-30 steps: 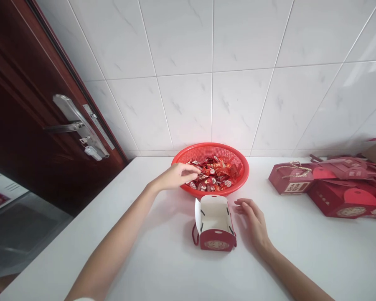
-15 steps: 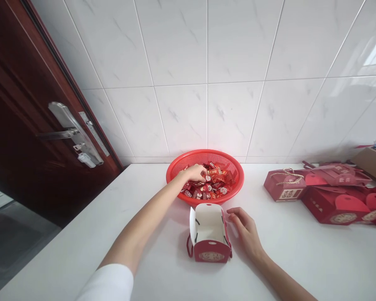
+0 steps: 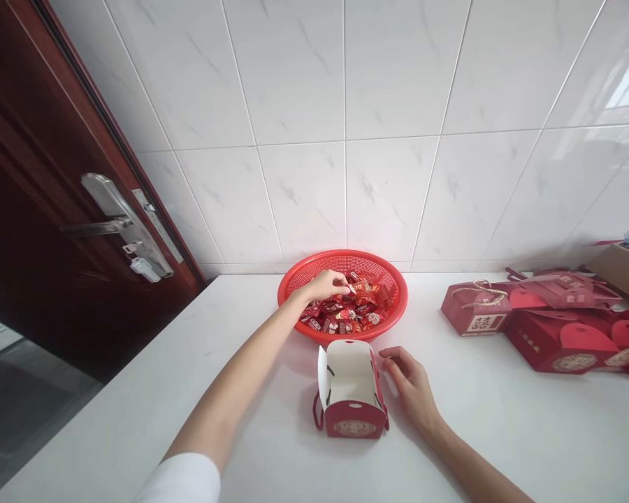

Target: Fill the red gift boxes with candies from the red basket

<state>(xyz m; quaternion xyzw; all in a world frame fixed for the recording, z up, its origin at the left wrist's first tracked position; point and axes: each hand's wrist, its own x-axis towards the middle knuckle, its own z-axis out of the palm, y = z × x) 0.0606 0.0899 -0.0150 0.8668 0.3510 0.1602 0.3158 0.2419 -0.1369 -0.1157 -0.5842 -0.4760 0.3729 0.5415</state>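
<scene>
My left hand [image 3: 328, 285] reaches into a red plastic basket [image 3: 286, 297], its fingers closed at the tips around a wrapped candy [image 3: 352, 287] that is partly hidden. Many red wrapped candies [image 3: 364, 313] lie in the basket below it. In front of the basket stands a small red gift box [image 3: 355, 420] with a white inside, its top open and a cord handle on its left side. My right hand [image 3: 409, 383] rests on the table close beside the box's right flap, fingers loosely bent and a little apart, with nothing seen in them.
On the right of the white table [image 3: 503, 426] sit a closed red gift box [image 3: 474, 311] with a rope handle and several more red boxes [image 3: 566, 342]. A cardboard box [image 3: 621, 272] stands behind them. A tiled wall [image 3: 304, 199] runs along the back; a dark door [image 3: 47, 230] is at left.
My left hand has risen slightly and shifted a little to the right over the candies. The gift box and my right hand stay nearly in place.
</scene>
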